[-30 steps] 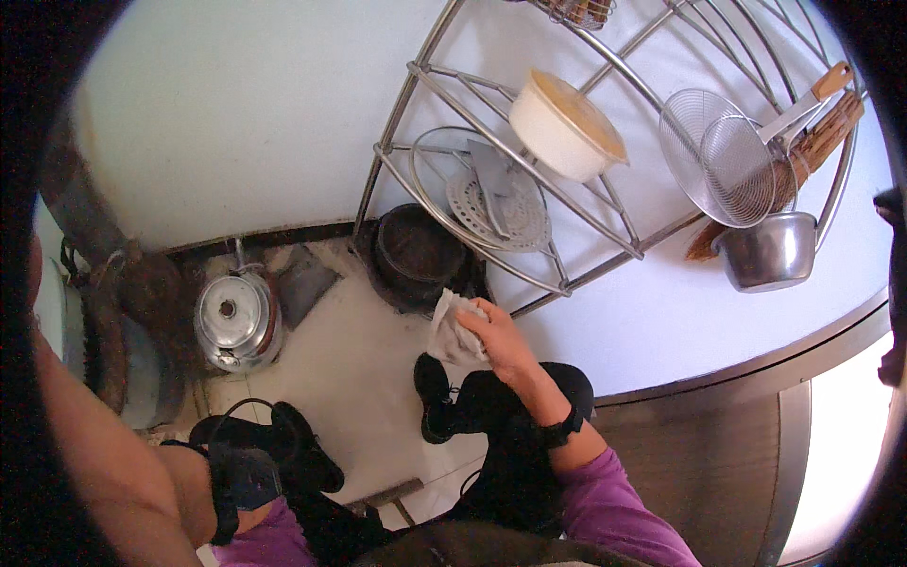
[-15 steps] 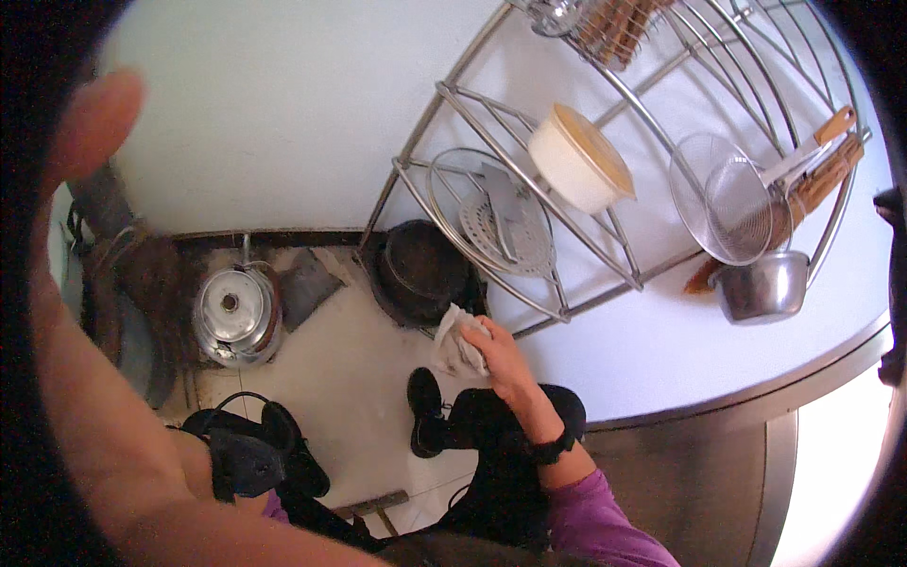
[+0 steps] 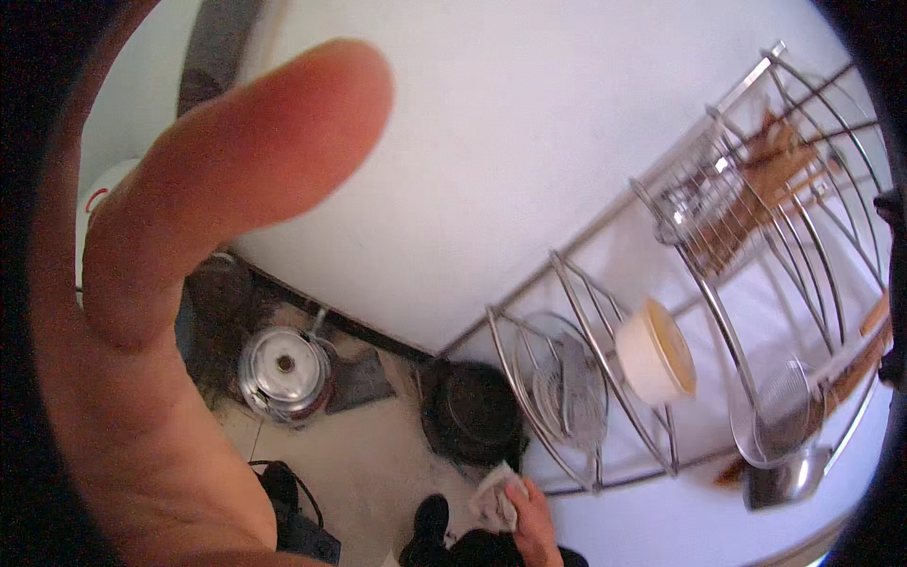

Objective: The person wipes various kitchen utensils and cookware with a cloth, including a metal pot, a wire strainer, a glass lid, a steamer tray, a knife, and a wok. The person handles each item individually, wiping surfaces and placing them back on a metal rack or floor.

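Observation:
Very close to the view, my left hand [image 3: 161,246] fills the left side, with one finger or the thumb stretched out toward the upper middle. It touches nothing that I can see; its other fingers lie beyond the dark rim. Low in the middle, my right hand [image 3: 535,522] is closed round a crumpled whitish cloth [image 3: 493,497], just in front of a dark round pan [image 3: 472,408] on the floor. To the right of that hand rises a metal wire rack [image 3: 567,472] against the white wall.
A lidded silver pot [image 3: 285,373] stands on the floor at left. The rack carries a cream tub [image 3: 652,357], a wire basket [image 3: 704,189], a mesh strainer [image 3: 777,416] and a small metal pot [image 3: 786,480]. My black shoe [image 3: 432,518] is below the pan.
My left hand has come further into view, toward the upper middle. The view has tilted, so rack and pots appear lower and further right. My right hand still holds the cloth.

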The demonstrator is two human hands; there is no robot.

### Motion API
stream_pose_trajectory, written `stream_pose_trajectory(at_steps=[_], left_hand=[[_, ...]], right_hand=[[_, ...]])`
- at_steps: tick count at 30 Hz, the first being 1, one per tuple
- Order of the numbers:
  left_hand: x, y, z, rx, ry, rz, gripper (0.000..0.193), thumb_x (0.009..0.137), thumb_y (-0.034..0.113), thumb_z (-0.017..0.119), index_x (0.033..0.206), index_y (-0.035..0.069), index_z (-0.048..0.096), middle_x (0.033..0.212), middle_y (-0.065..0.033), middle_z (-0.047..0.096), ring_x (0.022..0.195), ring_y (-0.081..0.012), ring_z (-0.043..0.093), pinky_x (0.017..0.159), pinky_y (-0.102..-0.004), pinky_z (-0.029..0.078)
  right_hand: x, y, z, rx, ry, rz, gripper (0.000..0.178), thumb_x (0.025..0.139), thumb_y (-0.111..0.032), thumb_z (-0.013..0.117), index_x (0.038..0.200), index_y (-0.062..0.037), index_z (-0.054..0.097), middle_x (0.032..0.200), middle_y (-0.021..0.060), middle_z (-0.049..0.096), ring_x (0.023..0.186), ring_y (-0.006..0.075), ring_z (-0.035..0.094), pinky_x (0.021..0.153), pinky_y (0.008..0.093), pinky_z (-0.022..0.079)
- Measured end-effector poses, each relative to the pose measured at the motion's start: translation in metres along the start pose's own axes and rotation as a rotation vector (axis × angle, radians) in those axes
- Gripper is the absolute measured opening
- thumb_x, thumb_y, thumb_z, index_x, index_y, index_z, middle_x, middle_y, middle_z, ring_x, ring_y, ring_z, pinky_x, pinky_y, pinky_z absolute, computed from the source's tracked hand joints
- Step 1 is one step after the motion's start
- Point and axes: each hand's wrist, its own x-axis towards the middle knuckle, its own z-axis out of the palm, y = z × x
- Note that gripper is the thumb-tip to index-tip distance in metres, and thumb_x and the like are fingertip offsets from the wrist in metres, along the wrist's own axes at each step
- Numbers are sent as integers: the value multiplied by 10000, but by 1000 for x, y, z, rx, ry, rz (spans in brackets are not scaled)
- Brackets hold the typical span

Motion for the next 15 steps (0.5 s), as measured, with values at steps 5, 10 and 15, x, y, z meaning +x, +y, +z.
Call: stream_pose_trajectory(at_steps=[5,10,15], left_hand=[[3,-13,15,-26,10,46,696,885,526,508,1326,-10,452,1359,-183,418,1264,-334,369,1061,-523,261],[9,-20,19,-67,-73,37,627,899,496,504,1286,5,455,1293,-160,423,1188,-311,378,994,-491,267],[-1,-10,25,-140,-97,63,557,913,465,499,1246,20,457,1227,-138,427,1113,-288,386,926,-458,273]], right_hand=[[5,-3,-8,9,-91,-64,528,902,-231,680,1331,-5,473,1158,70,606,973,190,610,723,287,520],[-13,-16,0,100,-116,-36,318,916,-133,627,1198,-1,561,1049,91,659,910,216,657,807,341,548],[-21,-29,10,49,-62,-77,237,916,-162,644,1100,-23,592,965,69,656,891,173,637,755,318,538]])
